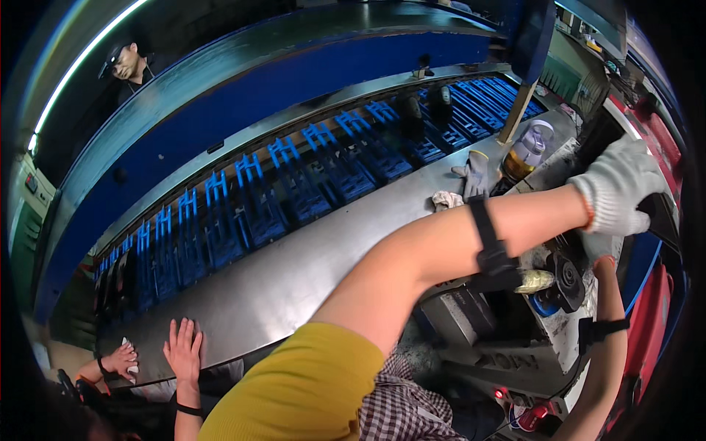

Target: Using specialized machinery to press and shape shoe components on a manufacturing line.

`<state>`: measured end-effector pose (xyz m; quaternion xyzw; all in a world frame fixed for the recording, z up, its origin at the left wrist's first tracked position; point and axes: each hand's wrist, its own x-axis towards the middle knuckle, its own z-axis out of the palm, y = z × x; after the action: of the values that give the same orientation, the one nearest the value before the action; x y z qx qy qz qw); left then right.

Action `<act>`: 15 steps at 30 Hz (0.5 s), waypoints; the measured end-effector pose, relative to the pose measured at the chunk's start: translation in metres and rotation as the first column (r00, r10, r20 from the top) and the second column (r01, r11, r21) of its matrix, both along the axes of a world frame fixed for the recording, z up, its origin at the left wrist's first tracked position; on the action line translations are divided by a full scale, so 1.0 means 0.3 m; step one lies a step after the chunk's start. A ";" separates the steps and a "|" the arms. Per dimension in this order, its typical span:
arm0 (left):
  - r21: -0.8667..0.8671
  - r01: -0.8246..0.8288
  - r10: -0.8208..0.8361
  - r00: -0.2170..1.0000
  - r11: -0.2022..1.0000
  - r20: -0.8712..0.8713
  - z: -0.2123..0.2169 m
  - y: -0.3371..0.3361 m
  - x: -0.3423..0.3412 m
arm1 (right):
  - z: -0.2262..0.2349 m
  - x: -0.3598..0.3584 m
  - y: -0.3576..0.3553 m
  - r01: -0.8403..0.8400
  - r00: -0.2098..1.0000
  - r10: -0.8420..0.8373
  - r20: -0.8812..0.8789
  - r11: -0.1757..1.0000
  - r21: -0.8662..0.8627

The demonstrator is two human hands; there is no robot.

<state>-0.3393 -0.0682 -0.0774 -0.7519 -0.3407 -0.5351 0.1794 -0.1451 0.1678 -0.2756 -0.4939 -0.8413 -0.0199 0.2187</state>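
Note:
My left arm, in a yellow sleeve with a black wrist strap, reaches across to the far right. My left hand [614, 189] wears a white knit glove; its fingers and thumb are bent but apart, beside a dark opening near red panels [654, 132]. Just below it is my right hand [601, 246], also gloved and largely covered by the left one, so its fingers do not show. Close to the right hand, a black round-faced part [566, 278] lies on a cluttered stand, next to a blue ring-shaped thing [544, 303] and a crumpled yellowish piece [535, 281].
A bare metal ledge [272, 275] runs along a blue machine [294, 77] with rows of blue-lit bars [320, 173]. On it are a grey glove [476, 175], a white rag [447, 200] and a bottle [528, 151]. Another person's hands [182, 345] rest at left; someone stands behind the machine.

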 end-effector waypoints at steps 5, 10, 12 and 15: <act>-0.333 0.645 -0.175 0.593 0.687 0.786 -0.241 -0.219 -0.208 | 0.312 0.176 -0.325 -0.552 0.515 -0.129 -0.847 0.706 -0.443; -0.064 0.942 0.224 -0.012 0.328 0.974 -0.387 -0.330 -0.241 | 0.384 0.078 -0.774 -0.728 0.060 -0.239 -0.969 0.654 -0.206; 0.153 0.972 0.138 -0.179 0.177 0.974 -0.406 -0.372 -0.184 | 0.379 -0.038 -0.907 -0.652 0.305 0.141 -0.942 0.751 -0.099; 0.346 0.883 0.032 -0.375 0.317 0.927 -0.386 -0.441 -0.142 | 0.413 -0.230 -1.065 -0.776 0.212 0.152 -0.965 0.626 -0.072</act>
<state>-0.3820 -0.2005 -0.1933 -0.1955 -0.0953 -0.7190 -0.6601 -0.2142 -0.1516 -0.1516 -0.1607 -0.6543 0.5658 0.4753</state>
